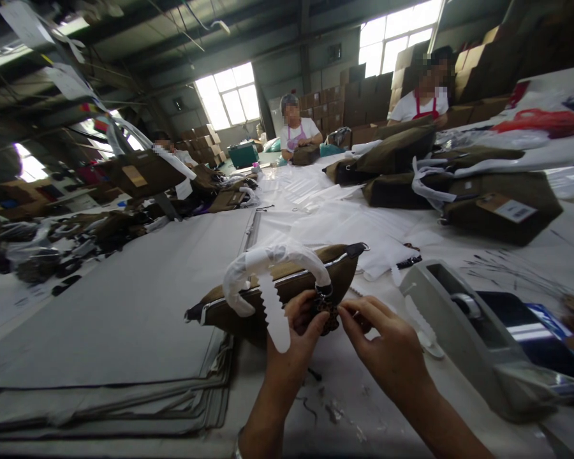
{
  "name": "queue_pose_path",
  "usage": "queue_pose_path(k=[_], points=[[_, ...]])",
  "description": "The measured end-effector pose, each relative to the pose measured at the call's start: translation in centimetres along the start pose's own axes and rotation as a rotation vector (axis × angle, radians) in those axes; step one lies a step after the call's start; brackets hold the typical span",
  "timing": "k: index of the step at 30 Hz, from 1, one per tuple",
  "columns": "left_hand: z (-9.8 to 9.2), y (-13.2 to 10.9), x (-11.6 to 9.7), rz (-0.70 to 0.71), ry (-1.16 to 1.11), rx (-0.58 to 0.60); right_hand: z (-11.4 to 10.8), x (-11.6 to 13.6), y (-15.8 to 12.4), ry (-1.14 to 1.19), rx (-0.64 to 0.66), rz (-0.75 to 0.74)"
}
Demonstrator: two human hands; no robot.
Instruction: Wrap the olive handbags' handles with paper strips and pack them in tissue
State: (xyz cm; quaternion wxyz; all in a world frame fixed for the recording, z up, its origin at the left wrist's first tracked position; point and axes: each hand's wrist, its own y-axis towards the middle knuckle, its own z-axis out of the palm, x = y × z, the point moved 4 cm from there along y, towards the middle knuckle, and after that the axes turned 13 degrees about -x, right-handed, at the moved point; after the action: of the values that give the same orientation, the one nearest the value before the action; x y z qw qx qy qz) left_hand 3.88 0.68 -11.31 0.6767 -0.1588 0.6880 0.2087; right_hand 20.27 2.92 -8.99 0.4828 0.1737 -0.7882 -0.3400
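Note:
An olive-brown handbag (342,277) with a silver zipper lies in front of me. Its arched handle (234,280) is wrapped in white film, and a white toothed strip (276,312) hangs from it. By the handle's right base, my left hand (294,338) grips a small brown-and-black spotted piece (332,320) between thumb and fingers. From the right, my right hand (387,338) pinches with thumb and forefinger at the edge of that piece. Whatever is in this pinch is too small to make out.
A grey tape dispenser (463,344) stands at right, close to my right forearm. Stacked grey sheets (124,319) cover the left side. More olive bags (502,204) lie at back right, beyond white sheets (344,217). Co-workers (299,134) sit across the table.

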Motion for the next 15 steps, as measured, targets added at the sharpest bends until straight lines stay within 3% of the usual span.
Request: queue_pose_path(k=[5, 11, 15], points=[[-0.2, 0.0, 0.4, 0.03, -0.02, 0.019, 1.0, -0.3, 0.1, 0.003, 0.02, 0.022], [-0.8, 0.2, -1.5, 0.246, 0.131, -0.045, 1.6, -0.2, 0.6, 0.038, 0.023, -0.022], [-1.1, 0.5, -2.1, 0.149, 0.019, -0.116, 0.3, -0.7, 0.6, 0.032, 0.035, -0.022]])
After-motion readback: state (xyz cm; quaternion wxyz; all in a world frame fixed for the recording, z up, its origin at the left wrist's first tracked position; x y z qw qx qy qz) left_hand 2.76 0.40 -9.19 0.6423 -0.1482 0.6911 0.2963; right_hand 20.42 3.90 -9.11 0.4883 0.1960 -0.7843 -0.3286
